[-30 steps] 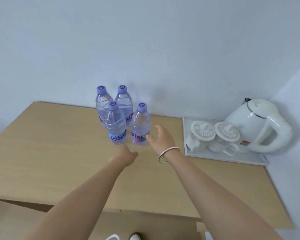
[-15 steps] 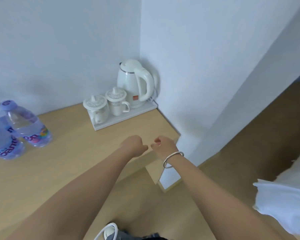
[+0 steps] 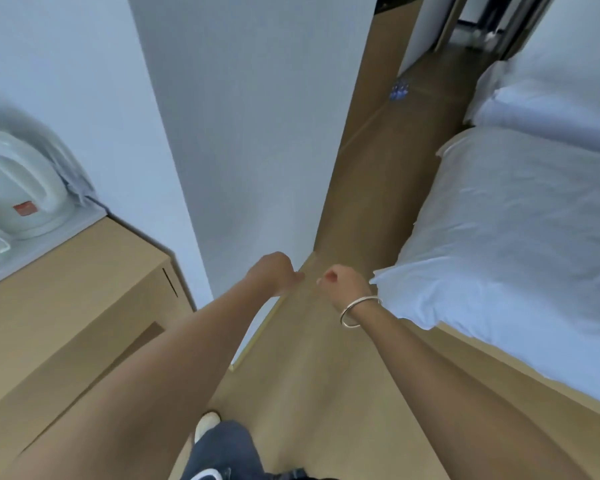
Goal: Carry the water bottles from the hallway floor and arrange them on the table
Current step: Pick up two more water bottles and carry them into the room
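Left hand: I see my left hand (image 3: 278,273) held out ahead of me, fingers curled into a loose fist with nothing in it, hanging over the floor just beside the wall corner.
Right hand: my right hand (image 3: 343,280) is up alongside it, a small gap between the two, fingers curled in the same way and holding nothing; it hangs just short of the bed's near corner.
Bracelet: a silver bangle (image 3: 357,310) sits round my right wrist.
Wall corner: the white wall (image 3: 257,133) juts out ahead of my hands and serves as my landmark.
Water bottles: a small cluster of blue-capped bottles (image 3: 399,90) stands on the hallway floor far beyond the wall corner, well apart from both hands; too small for me to count.
Floor: tan wood flooring (image 3: 326,375) runs from under me past the wall corner toward the bottles.
Table: the light wood table (image 3: 66,289) lies left of the wall corner.
Kettle: a white electric kettle (image 3: 14,188) stands at the table's far end, left of the wall corner, on a pale tray (image 3: 77,226).
Bed: a bed with white bedding (image 3: 516,237) lies right of the wall corner, across the strip of floor.
Legs: dark trousers (image 3: 222,452) and a white shoe (image 3: 205,424) show below my arms.
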### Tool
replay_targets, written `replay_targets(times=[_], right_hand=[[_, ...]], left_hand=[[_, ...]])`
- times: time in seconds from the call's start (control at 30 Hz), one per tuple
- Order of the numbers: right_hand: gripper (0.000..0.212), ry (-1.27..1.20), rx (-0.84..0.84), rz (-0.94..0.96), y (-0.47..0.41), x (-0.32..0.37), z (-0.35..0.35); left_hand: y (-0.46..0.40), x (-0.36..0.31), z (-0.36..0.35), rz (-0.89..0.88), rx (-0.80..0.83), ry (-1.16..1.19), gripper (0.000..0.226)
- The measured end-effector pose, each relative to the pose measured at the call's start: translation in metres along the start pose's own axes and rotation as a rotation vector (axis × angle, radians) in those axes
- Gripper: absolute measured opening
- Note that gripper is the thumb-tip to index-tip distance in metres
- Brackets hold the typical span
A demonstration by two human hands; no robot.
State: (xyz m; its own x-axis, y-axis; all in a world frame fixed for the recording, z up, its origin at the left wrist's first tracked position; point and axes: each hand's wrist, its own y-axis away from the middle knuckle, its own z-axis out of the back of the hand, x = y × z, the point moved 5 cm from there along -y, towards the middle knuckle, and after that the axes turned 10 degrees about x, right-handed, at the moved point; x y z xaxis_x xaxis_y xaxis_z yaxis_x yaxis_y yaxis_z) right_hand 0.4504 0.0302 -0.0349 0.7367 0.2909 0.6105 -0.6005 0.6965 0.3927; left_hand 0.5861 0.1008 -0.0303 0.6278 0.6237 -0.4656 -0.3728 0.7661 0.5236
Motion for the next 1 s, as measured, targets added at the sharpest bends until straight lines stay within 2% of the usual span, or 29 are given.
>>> replay_targets(times=[0.3,0.57,0.77,0.87,1.0], right_hand=[[0.016,-0.035,-0.121,-0.057,-0.056,-0.041,0.071],[0.022,0.0,-0.193,-0.133,-0.148,-0.05,0.157],[0.018,-0.042,-0.217,-0.193,-0.222,-0.051,0.199],[0.011,-0.049,-0.218,-0.23,-0.25,-0.057,0.21],[0.015,-0.065,-0.223,-0.268,-0.28,-0.072,0.228]], left_hand=[[-0.089,-0.079,0.02,-0.103,0.02,-0.136,0.034],[-0.197,-0.146,0.073,-0.202,0.048,-0.137,0.021],[-0.276,-0.184,0.116,-0.25,0.075,-0.156,0.026],[-0.309,-0.204,0.117,-0.283,0.105,-0.184,0.027],[-0.347,-0.225,0.108,-0.297,0.16,-0.2,0.031]])
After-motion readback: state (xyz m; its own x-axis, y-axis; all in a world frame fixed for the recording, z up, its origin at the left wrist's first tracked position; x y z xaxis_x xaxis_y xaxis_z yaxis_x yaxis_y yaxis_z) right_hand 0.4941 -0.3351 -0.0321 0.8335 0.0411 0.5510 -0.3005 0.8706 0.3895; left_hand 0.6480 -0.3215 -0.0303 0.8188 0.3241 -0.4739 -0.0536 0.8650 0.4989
